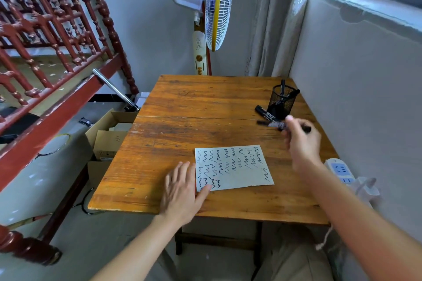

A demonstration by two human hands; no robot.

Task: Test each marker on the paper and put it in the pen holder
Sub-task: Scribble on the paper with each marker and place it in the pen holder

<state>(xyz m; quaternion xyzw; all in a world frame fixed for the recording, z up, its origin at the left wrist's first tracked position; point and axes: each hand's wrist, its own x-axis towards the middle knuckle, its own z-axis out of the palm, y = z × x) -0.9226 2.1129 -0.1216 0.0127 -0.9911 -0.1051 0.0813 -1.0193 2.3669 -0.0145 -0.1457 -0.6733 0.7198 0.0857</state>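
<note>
A sheet of paper [237, 170] covered with several black squiggles lies on the wooden table [182, 107]. My left hand [182, 191] rests flat at the paper's left edge, fingers apart, thumb on the sheet. My right hand [301, 141] is raised to the right of the paper and grips a black marker [271, 123], blurred and held roughly level. Another black marker [265, 112] lies on the table just left of the black mesh pen holder [282, 105], which stands at the back right and has two markers [288, 96] in it.
A white power strip [341, 170] with a plug sits on the table's right edge against the wall. A standing fan [217, 7] is behind the table. A red wooden bed frame [57, 52] and open cardboard boxes [109, 134] are to the left.
</note>
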